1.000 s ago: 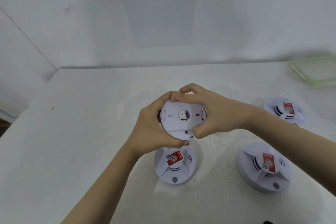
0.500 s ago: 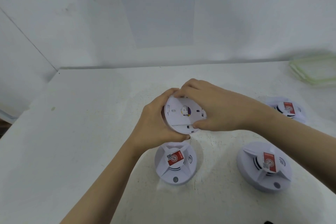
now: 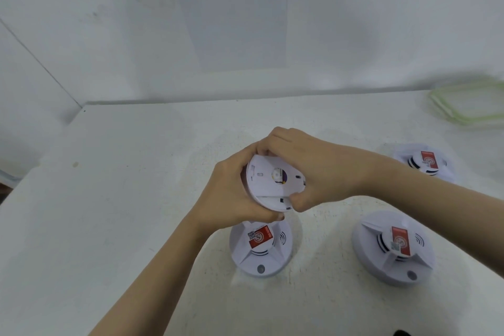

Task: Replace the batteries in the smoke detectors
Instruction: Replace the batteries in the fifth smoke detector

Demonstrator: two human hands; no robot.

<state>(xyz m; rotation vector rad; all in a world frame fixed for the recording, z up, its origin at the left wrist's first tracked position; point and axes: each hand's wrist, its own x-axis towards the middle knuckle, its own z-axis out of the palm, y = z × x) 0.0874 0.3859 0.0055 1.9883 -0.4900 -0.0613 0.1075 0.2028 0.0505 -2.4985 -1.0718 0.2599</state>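
Gripping detector [image 3: 268,185] above mid-surface [image 3: 136,172]: left hand [image 3: 231,196] on left rim, right hand [image 3: 324,172] on right rim, back facing up.

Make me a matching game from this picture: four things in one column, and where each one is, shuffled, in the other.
Things
1. paper sheet
2. green-rimmed container
3. detector showing its flat back
4. leftmost red-label detector

Places
A. gripped by the left hand and the right hand
B. on the wall
C. on the table, close under both hands
D. at the table's far right edge

Pairs: 1-B, 2-D, 3-A, 4-C.
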